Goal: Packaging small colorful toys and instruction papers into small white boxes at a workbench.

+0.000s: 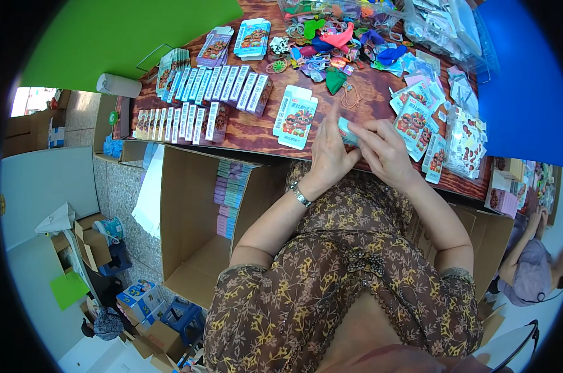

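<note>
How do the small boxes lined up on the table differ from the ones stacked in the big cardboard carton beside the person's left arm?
The lined-up boxes stand on edge in two slanted rows on the wooden table; the stacked boxes lie flat in one tall pile against the carton wall. The table rows sit in full light, the stack in the carton's shade. Both sets look like the same small closed packets in pale blue, white and pink.

Both forearms rise from six o'clock toward twelve, converging. Left hand (330, 155) has fingers curled, its wrist wearing a watch; right hand (384, 151) is pinching, fingertips touching the left's.
</note>
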